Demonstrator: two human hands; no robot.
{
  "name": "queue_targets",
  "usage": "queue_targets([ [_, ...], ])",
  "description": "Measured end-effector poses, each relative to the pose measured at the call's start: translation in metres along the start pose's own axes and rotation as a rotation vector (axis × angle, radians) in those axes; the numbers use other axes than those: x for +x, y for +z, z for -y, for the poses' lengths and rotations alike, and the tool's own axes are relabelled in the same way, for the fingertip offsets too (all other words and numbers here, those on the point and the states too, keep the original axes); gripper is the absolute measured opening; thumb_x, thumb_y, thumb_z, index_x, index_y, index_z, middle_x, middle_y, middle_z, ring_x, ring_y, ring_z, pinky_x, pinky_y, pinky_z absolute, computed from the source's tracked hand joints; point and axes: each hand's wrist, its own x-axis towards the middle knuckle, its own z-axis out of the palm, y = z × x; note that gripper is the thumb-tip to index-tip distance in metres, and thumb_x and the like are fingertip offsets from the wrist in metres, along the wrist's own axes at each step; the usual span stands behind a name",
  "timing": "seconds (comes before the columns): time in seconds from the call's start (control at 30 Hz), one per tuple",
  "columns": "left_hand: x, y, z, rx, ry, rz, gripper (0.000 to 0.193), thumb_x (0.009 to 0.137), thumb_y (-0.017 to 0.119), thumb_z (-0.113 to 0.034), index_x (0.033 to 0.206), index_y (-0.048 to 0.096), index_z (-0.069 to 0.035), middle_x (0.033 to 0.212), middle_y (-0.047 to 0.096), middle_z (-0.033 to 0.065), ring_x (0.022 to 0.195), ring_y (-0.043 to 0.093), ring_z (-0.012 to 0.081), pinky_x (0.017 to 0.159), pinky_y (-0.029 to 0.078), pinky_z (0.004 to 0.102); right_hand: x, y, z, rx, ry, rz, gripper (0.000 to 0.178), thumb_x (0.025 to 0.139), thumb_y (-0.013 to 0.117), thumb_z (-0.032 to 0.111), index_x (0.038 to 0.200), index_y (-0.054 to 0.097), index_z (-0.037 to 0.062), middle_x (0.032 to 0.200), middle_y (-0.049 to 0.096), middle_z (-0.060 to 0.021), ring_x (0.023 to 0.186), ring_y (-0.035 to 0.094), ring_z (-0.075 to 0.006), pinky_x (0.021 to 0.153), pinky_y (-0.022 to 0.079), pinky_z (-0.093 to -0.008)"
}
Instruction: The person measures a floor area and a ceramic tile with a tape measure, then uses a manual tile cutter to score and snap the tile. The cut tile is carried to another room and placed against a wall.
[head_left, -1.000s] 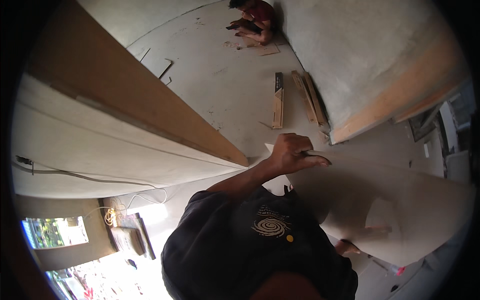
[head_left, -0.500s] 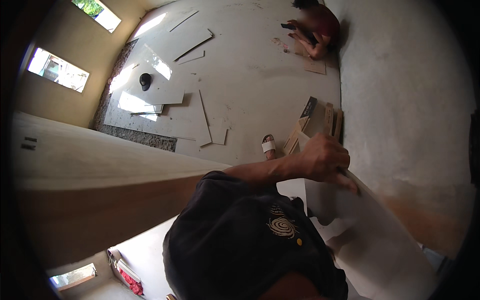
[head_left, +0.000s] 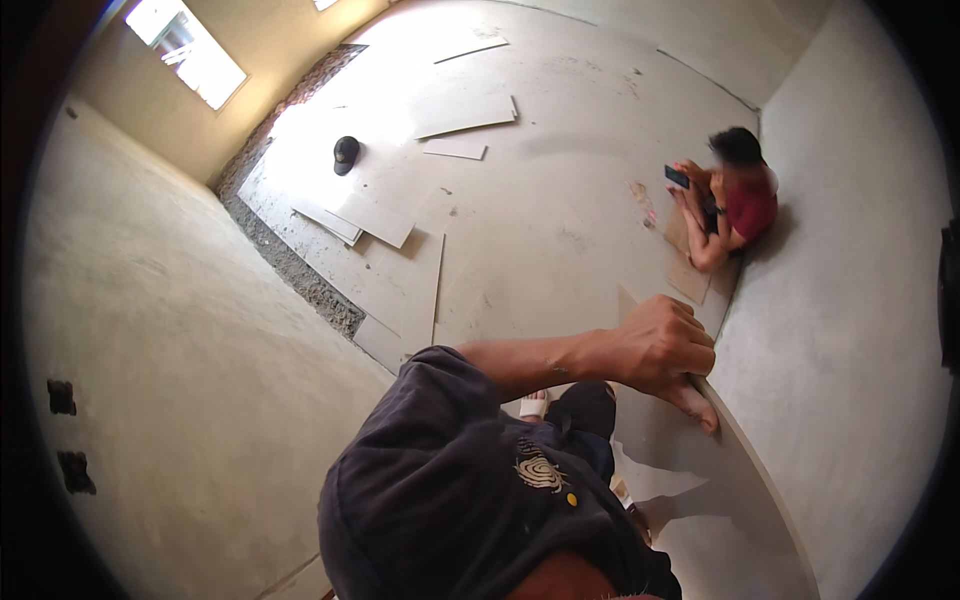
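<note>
In the head view, the left hand (head_left: 662, 350) has its fingers clamped over the edge of one large panel (head_left: 732, 485), near the right wall (head_left: 850, 300). The right hand (head_left: 640, 522) is mostly hidden; its fingers cannot be told. One cap (head_left: 346, 155), several loose panels (head_left: 465, 117) and one seated person (head_left: 750, 200) with one phone (head_left: 677, 176) occupy the pale floor (head_left: 540, 260). Two dark holes (head_left: 62, 397) mark the left wall (head_left: 190, 380).

A dark cap (head_left: 346, 155) lies well apart from a person (head_left: 752, 208) holding a phone (head_left: 677, 176).
</note>
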Motion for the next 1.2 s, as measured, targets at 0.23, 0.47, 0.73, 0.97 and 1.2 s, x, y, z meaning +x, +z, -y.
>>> queue_targets([
  [0.23,0.019,-0.077,0.125,0.127,-0.039,-0.074,0.064,0.061,0.074,-0.058,0.048,0.034,-0.01,0.046,0.036,0.0033,0.043,0.044,0.0237,0.043,0.032,0.0346,0.033,0.172,0.018,-0.08,-0.022,0.101,0.084,0.087,0.027,0.067,0.137,0.033,0.0003,0.14,0.034,-0.0177,0.123,0.04,-0.0349,0.104,0.033,-0.0443],
  [0.47,0.033,-0.2,0.231,0.393,-0.137,-0.149,0.06,0.061,0.076,-0.055,0.051,0.034,-0.013,0.05,0.033,-0.0008,0.042,0.041,0.018,0.043,0.031,0.0308,0.037,0.413,0.051,-0.202,-0.052,0.335,0.083,0.087,0.028,0.067,0.137,0.033,0.0003,0.141,0.033,-0.0175,0.124,0.038,-0.0345,0.104,0.032,-0.0442],
  [0.73,0.007,-0.366,0.315,0.588,-0.248,-0.302,0.065,0.059,0.075,-0.058,0.049,0.032,-0.011,0.046,0.038,0.0013,0.041,0.042,0.0228,0.043,0.032,0.033,-0.046,0.666,0.033,-0.278,-0.079,0.564,0.083,0.087,0.029,0.066,0.138,0.032,0.0002,0.142,0.032,-0.0173,0.125,0.037,-0.0341,0.105,0.031,-0.0442],
  [0.97,-0.017,-0.527,0.399,0.665,-0.372,-0.402,0.064,0.059,0.077,-0.056,0.048,0.034,-0.009,0.045,0.037,0.0039,0.04,0.041,0.0255,0.043,0.033,0.034,-0.129,0.816,0.021,-0.312,-0.111,0.586,0.083,0.088,0.03,0.066,0.138,0.031,0.0001,0.142,0.031,-0.0171,0.126,0.036,-0.0337,0.105,0.031,-0.0442],
  [1.2,-0.05,-0.665,0.505,0.691,-0.447,-0.456,0.064,0.06,0.078,-0.054,0.048,0.036,-0.007,0.044,0.036,0.0065,0.04,0.041,0.0275,0.041,0.032,0.036,-0.182,0.961,-0.005,-0.319,-0.129,0.6,0.083,0.088,0.03,0.066,0.138,0.031,0.0,0.143,0.03,-0.017,0.126,0.035,-0.0334,0.106,0.03,-0.0441],
])
